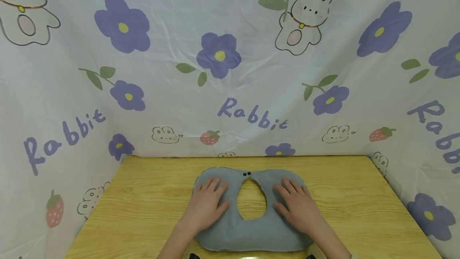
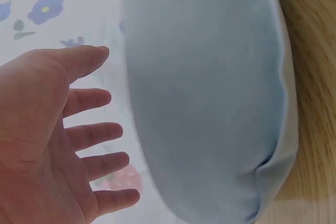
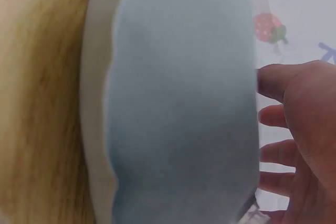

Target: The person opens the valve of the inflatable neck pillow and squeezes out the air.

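Neck pillow (image 1: 253,235), grey-blue, lies on the wood-grain table (image 1: 345,183) in the head view, two dark snaps (image 1: 249,173) at its far edge, with the left hand (image 1: 206,207) and right hand (image 1: 300,207) resting apart on opposite sides, fingers spread. From the left wrist, that hand's straight, separated fingers point toward the pillow's side; from the right wrist, the fingers extend likewise, tips beside the pillow's edge.
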Demonstrator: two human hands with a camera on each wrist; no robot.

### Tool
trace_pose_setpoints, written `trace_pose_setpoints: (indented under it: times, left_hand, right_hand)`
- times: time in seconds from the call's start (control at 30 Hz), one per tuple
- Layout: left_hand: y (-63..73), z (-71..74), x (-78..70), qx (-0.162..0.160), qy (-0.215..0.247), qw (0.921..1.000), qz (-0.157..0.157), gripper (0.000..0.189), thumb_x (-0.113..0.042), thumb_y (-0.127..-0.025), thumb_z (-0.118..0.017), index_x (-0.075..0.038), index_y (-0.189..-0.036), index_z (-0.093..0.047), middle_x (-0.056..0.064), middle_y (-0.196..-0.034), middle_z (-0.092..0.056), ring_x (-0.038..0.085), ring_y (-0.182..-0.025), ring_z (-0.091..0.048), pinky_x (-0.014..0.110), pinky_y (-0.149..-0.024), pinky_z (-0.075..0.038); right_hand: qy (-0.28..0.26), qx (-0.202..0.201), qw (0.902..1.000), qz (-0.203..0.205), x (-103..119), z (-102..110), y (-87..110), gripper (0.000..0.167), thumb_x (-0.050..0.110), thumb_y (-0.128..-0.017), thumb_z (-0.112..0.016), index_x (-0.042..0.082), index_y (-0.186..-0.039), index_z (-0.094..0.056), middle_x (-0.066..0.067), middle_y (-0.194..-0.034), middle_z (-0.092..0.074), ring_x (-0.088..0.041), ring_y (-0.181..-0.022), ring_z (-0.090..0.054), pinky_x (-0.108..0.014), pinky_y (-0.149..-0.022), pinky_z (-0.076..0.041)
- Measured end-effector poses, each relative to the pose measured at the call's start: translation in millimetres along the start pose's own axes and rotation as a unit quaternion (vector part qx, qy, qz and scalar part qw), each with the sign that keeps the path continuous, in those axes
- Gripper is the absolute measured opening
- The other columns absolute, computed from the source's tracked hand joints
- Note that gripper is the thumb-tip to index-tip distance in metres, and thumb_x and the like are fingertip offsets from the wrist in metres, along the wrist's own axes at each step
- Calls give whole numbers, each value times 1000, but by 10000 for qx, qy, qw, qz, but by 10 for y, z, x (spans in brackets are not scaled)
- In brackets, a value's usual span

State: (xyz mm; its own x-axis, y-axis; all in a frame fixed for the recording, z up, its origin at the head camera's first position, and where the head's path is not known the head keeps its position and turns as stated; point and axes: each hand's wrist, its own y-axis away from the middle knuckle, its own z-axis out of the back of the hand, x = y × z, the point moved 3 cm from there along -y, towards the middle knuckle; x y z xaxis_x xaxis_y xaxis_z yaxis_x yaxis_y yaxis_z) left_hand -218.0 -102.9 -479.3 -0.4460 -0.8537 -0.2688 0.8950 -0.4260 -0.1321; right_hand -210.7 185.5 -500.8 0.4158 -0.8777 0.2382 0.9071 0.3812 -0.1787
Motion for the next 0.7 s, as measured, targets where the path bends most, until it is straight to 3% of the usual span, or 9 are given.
trace_pose_setpoints:
  times: [0.2, 0.4, 0.7]
  left_hand:
    - [117, 44, -72, 98, -167, 9997, -156, 56, -38, -100, -68, -10, -147, -57, 19, -151, -49, 47, -141, -41, 70, -108, -35]
    - [164, -72, -50, 314, -275, 9990, -147, 53, -41, -100, -68, -12, -144, -61, 17, -150, -50, 44, -141, -42, 67, -107, -38]
    - [175, -182, -29, 330, -409, 9985, -155, 52, -43, -98, -69, -14, -141, -63, 16, -149, -51, 44, -140, -44, 65, -107, -40]
  right_hand:
    - [100, 214, 9997, 72, 64, 33, 106, 56, 35, -98, -70, 9, -146, -58, -22, -153, -47, -43, -140, -43, -70, -106, -36]
    - [92, 437, 9990, -83, 63, -18, 150, 55, 35, -100, -68, 9, -147, -57, -22, -155, -45, -43, -142, -41, -68, -108, -35]
    - [95, 407, 9991, -75, 49, -46, 177, 52, 34, -102, -66, 8, -146, -57, -22, -155, -45, -43, -142, -41, -66, -109, -35]
